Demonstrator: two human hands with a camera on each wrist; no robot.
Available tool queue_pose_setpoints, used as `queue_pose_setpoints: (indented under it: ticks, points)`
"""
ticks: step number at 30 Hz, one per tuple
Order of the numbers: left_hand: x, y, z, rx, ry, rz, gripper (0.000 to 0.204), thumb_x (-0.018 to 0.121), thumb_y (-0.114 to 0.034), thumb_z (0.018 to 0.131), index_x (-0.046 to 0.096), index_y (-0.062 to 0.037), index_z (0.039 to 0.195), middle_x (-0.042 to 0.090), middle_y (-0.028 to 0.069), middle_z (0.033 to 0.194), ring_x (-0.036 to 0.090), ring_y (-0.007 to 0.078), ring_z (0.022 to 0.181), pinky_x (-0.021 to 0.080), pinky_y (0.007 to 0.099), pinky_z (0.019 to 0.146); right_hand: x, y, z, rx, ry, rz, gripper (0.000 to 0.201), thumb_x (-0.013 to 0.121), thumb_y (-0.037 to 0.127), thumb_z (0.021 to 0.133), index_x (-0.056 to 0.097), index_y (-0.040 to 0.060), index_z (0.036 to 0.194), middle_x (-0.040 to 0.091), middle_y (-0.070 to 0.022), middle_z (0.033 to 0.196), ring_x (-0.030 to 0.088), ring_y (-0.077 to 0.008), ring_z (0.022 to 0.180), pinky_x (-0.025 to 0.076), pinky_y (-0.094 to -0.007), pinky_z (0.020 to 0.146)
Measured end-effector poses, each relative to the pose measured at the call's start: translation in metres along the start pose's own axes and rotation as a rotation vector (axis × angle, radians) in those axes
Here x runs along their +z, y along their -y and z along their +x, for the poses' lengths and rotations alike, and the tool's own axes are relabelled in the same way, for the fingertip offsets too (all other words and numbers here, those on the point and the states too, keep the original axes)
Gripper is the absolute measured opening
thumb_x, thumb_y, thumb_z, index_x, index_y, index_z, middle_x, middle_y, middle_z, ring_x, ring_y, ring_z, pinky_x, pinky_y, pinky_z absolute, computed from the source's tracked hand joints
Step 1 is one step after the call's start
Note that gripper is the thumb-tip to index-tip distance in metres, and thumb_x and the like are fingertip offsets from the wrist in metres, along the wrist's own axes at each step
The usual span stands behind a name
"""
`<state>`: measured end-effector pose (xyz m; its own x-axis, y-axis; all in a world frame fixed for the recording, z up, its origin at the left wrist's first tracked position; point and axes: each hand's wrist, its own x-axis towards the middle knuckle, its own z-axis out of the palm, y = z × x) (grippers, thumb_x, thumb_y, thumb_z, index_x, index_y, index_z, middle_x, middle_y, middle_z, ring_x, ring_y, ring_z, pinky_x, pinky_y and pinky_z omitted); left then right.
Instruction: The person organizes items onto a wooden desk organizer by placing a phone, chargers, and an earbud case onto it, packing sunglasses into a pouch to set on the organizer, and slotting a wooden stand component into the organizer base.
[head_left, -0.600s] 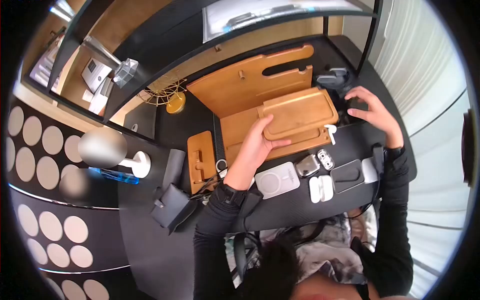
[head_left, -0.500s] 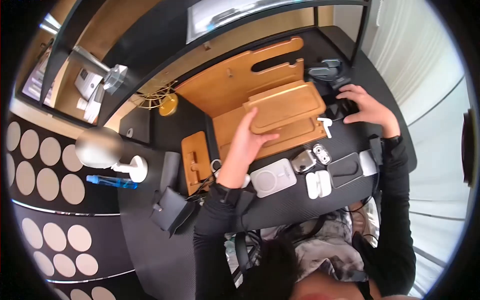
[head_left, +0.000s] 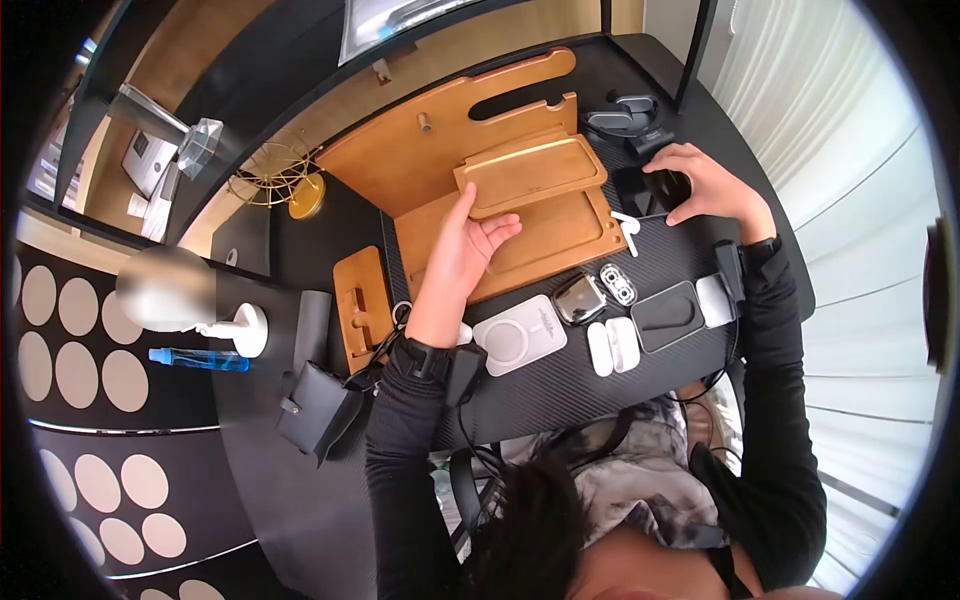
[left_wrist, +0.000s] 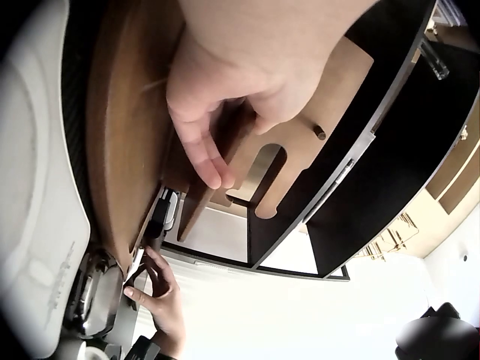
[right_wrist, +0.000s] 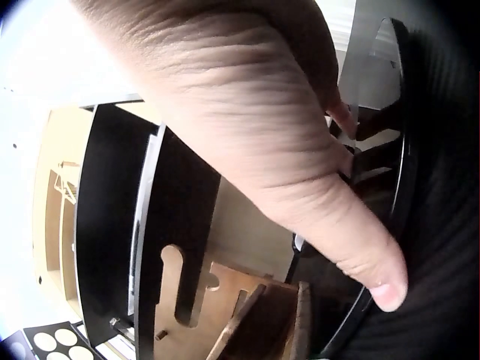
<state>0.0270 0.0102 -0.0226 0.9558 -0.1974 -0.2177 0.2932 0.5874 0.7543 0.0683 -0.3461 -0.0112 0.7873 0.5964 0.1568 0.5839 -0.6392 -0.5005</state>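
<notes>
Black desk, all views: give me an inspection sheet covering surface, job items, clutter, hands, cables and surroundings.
Surface: black desk, textured; spills, nothing seen.
Job items: wooden tray above the wooden organizer; dark glossy slab to their right.
Clutter: white pad, white case, black pouch, wooden stand.
Hands: left hand grips the tray; right hand holds the slab, its far fingers partly hidden.
Cables: dark cables beside the wooden stand; ends unclear.
Surroundings: black shelf frame behind, white curtain at right.
</notes>
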Motion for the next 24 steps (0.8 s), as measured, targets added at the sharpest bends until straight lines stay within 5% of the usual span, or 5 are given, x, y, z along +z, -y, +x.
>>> queue_pose_setpoints:
  ticks: [13,24]
  points:
    - [-0.006,0.005,0.006,0.095,0.039,-0.040,0.035,0.055,-0.029,0.096,0.051,0.0017,0.112,0.062,0.0149,0.103,0.067,0.0272,0.079,0.057,0.0380,0.073,-0.041,0.024,-0.008,-0.025,-0.014,0.183,0.062,0.083,0.015,0.050,0.066,0.0054,0.109,0.059,-0.0093,0.109,0.055,-0.0263,0.108,0.040,-0.0355,0.097]
    - [-0.005,0.006,0.005,0.136,0.019,0.005,0.034,0.056,-0.022,0.095,0.047,-0.0003,0.119,0.058,0.0170,0.114,0.065,0.0306,0.091,0.055,0.0414,0.084,-0.030,0.109,0.077,-0.508,0.040,0.021,0.061,0.083,0.020,0.053,0.066,0.0032,0.109,0.062,-0.0128,0.105,0.057,-0.0306,0.102,0.043,-0.0383,0.093]
